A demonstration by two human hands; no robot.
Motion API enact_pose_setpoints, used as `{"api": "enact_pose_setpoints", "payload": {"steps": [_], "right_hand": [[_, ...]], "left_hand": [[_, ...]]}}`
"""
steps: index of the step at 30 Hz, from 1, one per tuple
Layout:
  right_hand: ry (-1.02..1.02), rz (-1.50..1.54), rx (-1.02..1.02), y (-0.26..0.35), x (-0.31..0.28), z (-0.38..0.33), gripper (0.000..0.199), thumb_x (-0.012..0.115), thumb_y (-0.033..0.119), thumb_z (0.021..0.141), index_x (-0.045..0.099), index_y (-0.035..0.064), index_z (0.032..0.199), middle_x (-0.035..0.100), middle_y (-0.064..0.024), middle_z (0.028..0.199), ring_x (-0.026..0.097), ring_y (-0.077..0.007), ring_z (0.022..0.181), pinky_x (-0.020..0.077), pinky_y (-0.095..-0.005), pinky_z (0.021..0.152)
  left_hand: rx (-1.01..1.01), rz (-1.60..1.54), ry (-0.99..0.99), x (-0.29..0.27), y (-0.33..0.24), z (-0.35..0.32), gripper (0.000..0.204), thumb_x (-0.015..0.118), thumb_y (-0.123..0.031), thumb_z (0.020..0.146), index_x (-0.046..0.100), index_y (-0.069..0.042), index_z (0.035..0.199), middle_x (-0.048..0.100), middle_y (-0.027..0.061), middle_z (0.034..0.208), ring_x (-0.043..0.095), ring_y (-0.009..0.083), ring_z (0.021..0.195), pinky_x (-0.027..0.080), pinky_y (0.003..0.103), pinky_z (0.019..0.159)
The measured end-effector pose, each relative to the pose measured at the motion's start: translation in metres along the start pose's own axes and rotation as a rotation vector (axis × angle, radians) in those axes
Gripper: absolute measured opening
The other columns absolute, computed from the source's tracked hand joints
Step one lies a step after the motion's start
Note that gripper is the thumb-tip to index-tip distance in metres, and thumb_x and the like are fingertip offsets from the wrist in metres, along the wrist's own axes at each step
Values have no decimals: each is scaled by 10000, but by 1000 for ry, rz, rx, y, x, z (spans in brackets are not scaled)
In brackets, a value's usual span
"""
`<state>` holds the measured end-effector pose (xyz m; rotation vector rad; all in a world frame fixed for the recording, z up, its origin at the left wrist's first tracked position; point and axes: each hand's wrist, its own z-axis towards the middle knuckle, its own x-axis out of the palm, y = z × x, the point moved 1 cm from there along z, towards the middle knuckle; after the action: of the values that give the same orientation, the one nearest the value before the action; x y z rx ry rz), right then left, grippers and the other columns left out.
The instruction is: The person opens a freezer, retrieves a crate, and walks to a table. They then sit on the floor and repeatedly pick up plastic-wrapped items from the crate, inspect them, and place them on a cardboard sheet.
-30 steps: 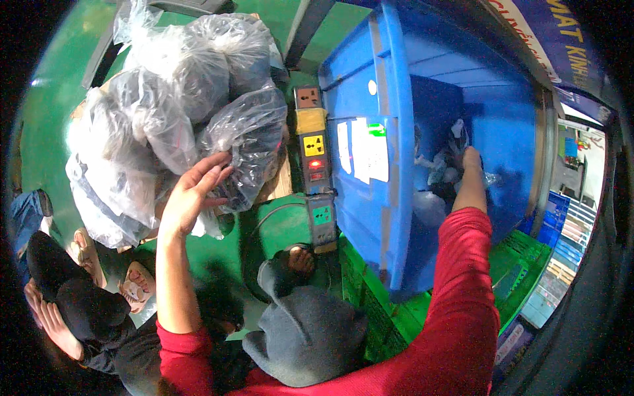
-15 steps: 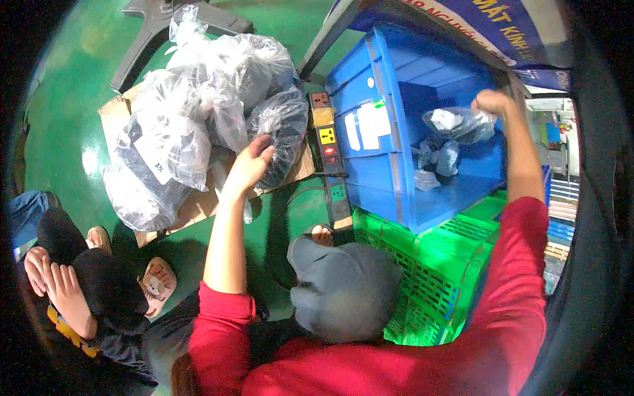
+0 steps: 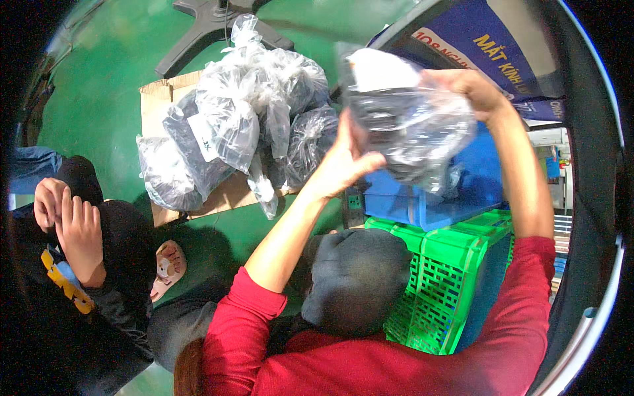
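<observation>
A clear plastic bag [image 3: 429, 132] of dark items, with a white paper at its top, is lifted between my hands in front of the blue bin [image 3: 389, 204]. My right hand [image 3: 479, 92] has its fingers closed on the upper right edge. At the lower left edge is my left hand [image 3: 343, 162], its thumb in front and its other fingers partly hidden by the bag; the hand looks closed on that edge. The dark contents are too blurred to name. Much of the bin's inside is covered by the bag.
Several knotted clear bags [image 3: 238, 99] are heaped on flattened cardboard [image 3: 158, 99] to the left. A green crate [image 3: 429, 284] stands under the bin. Another person's hands [image 3: 76, 231] rest at the far left. A grey stand base [image 3: 191, 46] is behind the heap.
My right hand has come up out of the blue bin with a bag. My left hand has left the heap and moved right to the lifted bag. The view has shifted.
</observation>
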<state>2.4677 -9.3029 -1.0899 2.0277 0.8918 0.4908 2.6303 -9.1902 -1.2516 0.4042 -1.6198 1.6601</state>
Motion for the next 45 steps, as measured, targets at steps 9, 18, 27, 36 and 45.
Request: {"api": "enact_pose_setpoints", "payload": {"steps": [9, 18, 27, 36, 45], "right_hand": [[-596, -491, 359, -84, -160, -12, 412, 493, 276, 811, 440, 141, 1197, 546, -36, 1066, 564, -167, 903, 488, -306, 675], [-1059, -512, 1166, -454, -320, -119, 232, 593, 150, 635, 584, -6, 806, 591, -193, 744, 569, -328, 604, 456, -470, 514], [-1360, -831, 1137, -536, -257, -97, 380, 631, 169, 600, 568, -3, 934, 584, -195, 873, 558, -335, 798, 469, -486, 623], [-1135, 286, 827, -432, -292, -132, 467, 653, 223, 642, 516, 71, 1063, 564, -150, 994, 564, -340, 881, 481, -548, 655], [-650, 99, -164, -143, -257, -85, 346, 650, 96, 732, 535, 51, 1056, 577, -53, 1027, 542, -202, 976, 434, -398, 834]], "left_hand": [[-153, 268, -558, -115, 22, -10, 551, 572, -261, 831, 319, -83, 1287, 482, 65, 1171, 489, 165, 1005, 405, 303, 853], [-100, 1146, -722, -134, 49, 7, 602, 605, -266, 782, 329, -79, 1282, 509, 241, 1126, 508, 306, 1054, 385, 349, 882], [-259, 1346, -666, -124, 47, 17, 625, 584, -269, 792, 269, -124, 1313, 538, 260, 1064, 530, 354, 1009, 410, 380, 843], [-572, 1427, -549, -101, 21, 23, 614, 574, -277, 800, 278, -112, 1312, 547, 237, 1068, 543, 323, 1002, 424, 360, 832], [-441, 1747, -447, -78, -11, 9, 382, 555, -334, 793, 551, -65, 1065, 626, 162, 785, 603, 333, 745, 470, 407, 663]]}}
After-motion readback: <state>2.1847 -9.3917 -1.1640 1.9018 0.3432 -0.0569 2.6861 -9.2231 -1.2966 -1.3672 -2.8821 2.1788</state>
